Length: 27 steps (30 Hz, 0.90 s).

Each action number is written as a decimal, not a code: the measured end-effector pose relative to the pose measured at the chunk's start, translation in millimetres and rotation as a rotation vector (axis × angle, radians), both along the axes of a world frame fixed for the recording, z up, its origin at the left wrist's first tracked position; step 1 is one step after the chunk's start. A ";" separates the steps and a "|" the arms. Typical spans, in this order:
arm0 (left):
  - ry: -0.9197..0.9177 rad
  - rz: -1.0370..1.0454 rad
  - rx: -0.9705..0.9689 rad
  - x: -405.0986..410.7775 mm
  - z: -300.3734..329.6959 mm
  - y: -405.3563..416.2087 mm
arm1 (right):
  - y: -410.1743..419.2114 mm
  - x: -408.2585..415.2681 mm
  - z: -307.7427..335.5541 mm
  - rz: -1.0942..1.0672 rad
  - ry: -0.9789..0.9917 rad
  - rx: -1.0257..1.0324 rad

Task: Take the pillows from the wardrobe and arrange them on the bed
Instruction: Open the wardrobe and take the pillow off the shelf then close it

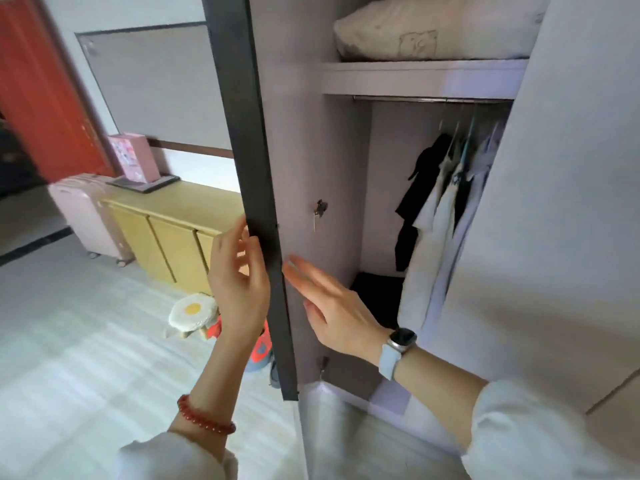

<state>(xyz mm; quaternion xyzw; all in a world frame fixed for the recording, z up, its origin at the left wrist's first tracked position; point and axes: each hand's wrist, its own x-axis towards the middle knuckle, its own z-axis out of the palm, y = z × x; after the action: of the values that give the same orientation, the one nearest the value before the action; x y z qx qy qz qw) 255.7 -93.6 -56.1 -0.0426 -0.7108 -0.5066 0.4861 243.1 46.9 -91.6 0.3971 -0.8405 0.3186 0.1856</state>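
Cream pillow [433, 29] flat, lengthwise along wardrobe's top shelf [422, 77]

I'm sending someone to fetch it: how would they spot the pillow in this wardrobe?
Start at the open wardrobe, whose dark-edged door the left hand and right hand are at. Look above the hanging clothes to the top shelf. The pillow lies there alone: cream, plump, with a faint bear outline on its front.

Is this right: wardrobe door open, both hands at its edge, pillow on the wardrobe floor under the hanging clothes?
Not quite. The head view shows the pillow on the top shelf, above the hanging clothes. The rest holds: door open, left hand and right hand at its edge.
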 end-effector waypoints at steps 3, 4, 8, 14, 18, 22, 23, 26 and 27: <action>-0.030 0.089 0.005 0.8 0.4 -37.9 | -40.1 -11.4 3.0 0.032 -0.020 0.170; -0.051 0.114 -0.003 -0.4 1.6 -49.7 | -52.1 -15.5 2.6 0.034 -0.020 0.208; -0.142 0.190 -0.043 -8.3 9.7 -90.2 | -86.2 -32.9 0.8 0.048 -0.027 0.246; -0.186 0.301 -0.161 -10.1 -0.4 -87.2 | -79.3 -51.6 7.1 -0.004 -0.062 0.100; -0.158 0.309 -0.367 -12.2 -27.9 -38.4 | -26.8 -61.8 11.6 -0.147 -0.049 0.054; -0.200 0.161 -0.417 -46.6 -22.7 15.9 | 50.4 -72.1 19.5 -0.321 -0.076 0.075; -0.198 0.086 -0.405 -57.8 -17.1 30.6 | 70.8 -74.9 23.1 -0.373 -0.072 0.082; -0.189 -0.106 -0.412 -95.0 4.3 79.5 | 127.7 -82.5 42.1 -0.514 -0.049 0.108; -0.165 -0.162 -0.439 -109.3 13.8 101.3 | 149.4 -84.8 51.4 -0.563 -0.028 0.112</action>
<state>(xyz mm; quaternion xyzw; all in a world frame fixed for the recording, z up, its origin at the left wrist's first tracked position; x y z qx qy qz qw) 146.4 7.7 -42.3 -0.1626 -0.8354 -0.3791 0.3633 158.3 196.3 -40.1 0.1534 -0.9364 0.2128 0.2330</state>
